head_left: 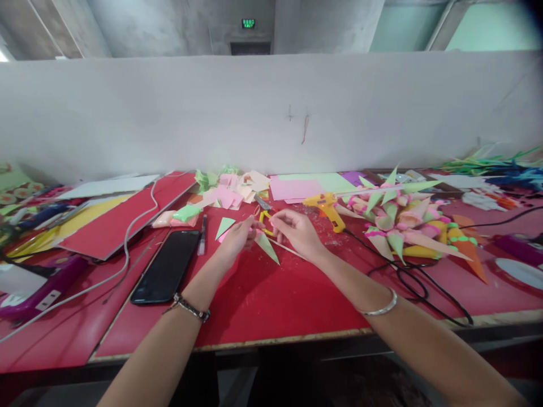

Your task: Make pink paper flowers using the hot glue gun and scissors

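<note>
Over the middle of the red table, my left hand (pixel 238 242) is closed in a pinch, and whatever lies between its fingertips is too small to make out. Facing it, my right hand (pixel 299 233) is pinched too, with its fingertips a short way from the left ones. A pale green pointed paper piece (pixel 268 250) sits just below the fingers; I cannot tell whether the left hand touches it. Scissors with yellow handles (pixel 267 221) lie behind the hands. A thin stick (pixel 289 249) runs under my right hand. Left of the hands is a green paper triangle (pixel 224 227).
A yellow glue gun (pixel 331 210) lies right, its black cord (pixel 418 285) looping toward the front edge. Beyond it is a pile of paper cones (pixel 396 217). A phone (pixel 166 267) and a pen (pixel 202 236) lie left. Pink paper squares (pixel 229 195) and a white partition (pixel 212 113) stand behind.
</note>
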### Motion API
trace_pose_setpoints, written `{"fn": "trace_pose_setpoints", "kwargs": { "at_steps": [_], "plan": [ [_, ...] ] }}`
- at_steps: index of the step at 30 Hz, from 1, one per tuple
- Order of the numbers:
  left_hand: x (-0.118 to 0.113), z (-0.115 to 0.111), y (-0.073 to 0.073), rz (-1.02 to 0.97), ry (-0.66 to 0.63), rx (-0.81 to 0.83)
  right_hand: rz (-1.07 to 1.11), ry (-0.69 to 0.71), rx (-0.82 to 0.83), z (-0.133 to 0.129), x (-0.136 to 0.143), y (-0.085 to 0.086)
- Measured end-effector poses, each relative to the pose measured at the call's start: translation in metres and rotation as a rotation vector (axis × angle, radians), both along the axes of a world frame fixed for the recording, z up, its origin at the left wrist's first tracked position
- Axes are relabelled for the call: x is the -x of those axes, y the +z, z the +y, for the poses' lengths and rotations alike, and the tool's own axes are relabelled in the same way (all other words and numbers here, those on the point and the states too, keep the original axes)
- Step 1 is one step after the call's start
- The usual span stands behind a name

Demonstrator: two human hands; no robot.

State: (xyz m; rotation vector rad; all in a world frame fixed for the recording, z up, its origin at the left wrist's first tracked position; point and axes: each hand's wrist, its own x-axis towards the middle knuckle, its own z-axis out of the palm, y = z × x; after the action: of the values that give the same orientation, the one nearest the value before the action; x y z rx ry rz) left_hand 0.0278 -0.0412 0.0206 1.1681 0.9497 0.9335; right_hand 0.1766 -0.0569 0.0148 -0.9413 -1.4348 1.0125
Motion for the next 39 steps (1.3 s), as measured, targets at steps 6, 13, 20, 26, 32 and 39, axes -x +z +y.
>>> {"fn": "trace_pose_setpoints", "kwargs": {
  "at_steps": [6, 13, 20, 26, 32, 39],
  "plan": [
    [-0.003, -0.006, 0.004, 0.137, -0.109, -0.103, -0.09, -0.014, -0.163, 0.003, 0.0, -0.003],
    [0.0, 0.0, -0.004, 0.351, -0.127, -0.349, -0.318, -0.063, -0.375, 0.0, 0.0, -0.004],
    [0.0, 0.003, -0.008, 0.421, -0.149, -0.413, -0.414, -0.085, -0.441, -0.004, 0.0, 0.0],
    [0.001, 0.001, -0.007, 0.296, -0.256, -0.395, -0.403, -0.026, -0.472, -0.007, 0.001, 0.003],
    [0.002, -0.002, -0.002, 0.052, -0.312, -0.236, -0.253, 0.056, -0.355, -0.011, 0.004, 0.006],
    [0.003, -0.005, 0.0, -0.15, -0.333, -0.147, -0.132, 0.125, -0.335, -0.014, 0.005, 0.013]
  ]
}}
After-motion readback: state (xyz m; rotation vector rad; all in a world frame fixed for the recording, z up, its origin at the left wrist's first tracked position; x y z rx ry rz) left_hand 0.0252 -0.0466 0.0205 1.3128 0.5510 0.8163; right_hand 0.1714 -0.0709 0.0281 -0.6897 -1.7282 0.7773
